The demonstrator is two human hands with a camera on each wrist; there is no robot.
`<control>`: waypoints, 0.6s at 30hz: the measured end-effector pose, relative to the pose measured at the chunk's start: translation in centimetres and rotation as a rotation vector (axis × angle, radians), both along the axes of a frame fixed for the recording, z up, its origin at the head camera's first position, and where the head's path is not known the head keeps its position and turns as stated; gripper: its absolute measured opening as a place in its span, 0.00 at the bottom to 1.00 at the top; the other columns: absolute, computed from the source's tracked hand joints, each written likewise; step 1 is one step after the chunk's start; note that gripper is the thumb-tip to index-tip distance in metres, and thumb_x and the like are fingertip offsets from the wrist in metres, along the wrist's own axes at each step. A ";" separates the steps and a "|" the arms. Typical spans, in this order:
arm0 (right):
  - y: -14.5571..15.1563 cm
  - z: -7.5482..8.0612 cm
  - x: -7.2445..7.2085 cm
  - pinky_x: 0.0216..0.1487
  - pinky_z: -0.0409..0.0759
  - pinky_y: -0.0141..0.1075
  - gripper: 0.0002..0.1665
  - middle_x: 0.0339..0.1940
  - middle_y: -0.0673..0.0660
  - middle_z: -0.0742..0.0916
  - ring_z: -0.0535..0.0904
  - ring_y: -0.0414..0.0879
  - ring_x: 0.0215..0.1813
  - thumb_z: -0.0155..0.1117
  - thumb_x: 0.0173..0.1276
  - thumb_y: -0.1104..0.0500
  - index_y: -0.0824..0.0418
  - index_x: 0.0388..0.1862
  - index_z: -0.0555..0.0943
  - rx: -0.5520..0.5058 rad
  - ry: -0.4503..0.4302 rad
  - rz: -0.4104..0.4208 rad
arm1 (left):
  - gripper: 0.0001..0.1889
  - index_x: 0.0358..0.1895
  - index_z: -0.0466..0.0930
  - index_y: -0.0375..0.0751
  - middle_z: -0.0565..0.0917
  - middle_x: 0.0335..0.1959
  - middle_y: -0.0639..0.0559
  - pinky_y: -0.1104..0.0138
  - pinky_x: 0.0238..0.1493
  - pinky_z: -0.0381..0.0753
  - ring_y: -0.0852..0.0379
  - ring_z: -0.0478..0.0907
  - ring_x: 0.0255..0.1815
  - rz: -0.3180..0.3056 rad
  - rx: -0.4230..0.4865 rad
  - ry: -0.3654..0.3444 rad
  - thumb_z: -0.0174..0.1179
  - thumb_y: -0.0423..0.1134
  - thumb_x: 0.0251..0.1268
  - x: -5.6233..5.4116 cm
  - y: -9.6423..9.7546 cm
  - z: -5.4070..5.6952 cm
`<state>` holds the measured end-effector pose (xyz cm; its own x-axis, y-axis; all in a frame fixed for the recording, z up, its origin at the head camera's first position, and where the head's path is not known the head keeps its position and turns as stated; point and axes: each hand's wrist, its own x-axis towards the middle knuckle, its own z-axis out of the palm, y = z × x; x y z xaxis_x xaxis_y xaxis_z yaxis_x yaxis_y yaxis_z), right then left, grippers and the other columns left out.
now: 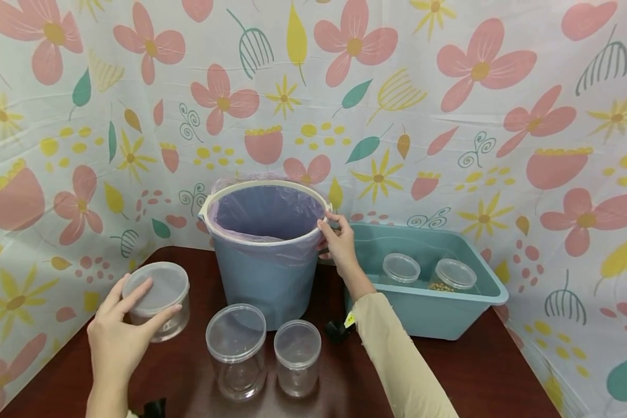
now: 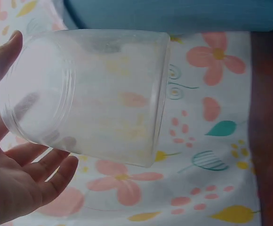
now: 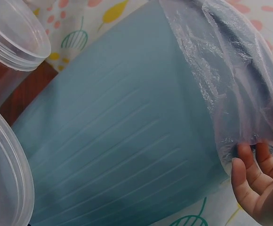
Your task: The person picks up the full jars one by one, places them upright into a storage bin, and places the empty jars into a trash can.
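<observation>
At the left of the head view, the left hand point(image 1: 117, 337) grips a lidded clear plastic jar point(image 1: 163, 285) between thumb and spread fingers. Near centre, the right hand point(image 1: 343, 249) pinches the rim point(image 1: 287, 241) of a blue trash bin point(image 1: 263, 281) lined with a purplish plastic bag point(image 1: 271, 212). Two clear jars point(image 1: 237, 351) stand lower centre; a teal tub point(image 1: 428, 316) sits right.

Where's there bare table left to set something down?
Best patch: the table right of the right sleeve, in front of the blue tub. A smaller one lies between the left hand and the large front jar. It's crowded mid-table, where that jar and the small front jar stand close before the bucket.
</observation>
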<state>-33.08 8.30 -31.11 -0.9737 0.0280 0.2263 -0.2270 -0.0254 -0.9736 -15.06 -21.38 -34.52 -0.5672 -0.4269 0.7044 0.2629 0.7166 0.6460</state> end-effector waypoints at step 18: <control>-0.1 0.0 -0.1 0.19 0.74 0.40 0.23 0.17 0.52 0.77 0.74 0.43 0.17 0.56 0.65 0.56 0.60 0.57 0.69 -0.004 0.003 -0.003 | 0.33 0.46 0.81 0.34 0.72 0.56 0.38 0.64 0.53 0.67 0.37 0.69 0.54 -0.073 -0.091 0.173 0.76 0.29 0.22 -0.9 0.5 4.9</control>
<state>-33.18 8.18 -31.14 -0.9729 0.0323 0.2289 -0.2298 -0.0288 -0.9728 -15.93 -20.91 -29.67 -0.4616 -0.3197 0.8275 0.4173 0.7449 0.5206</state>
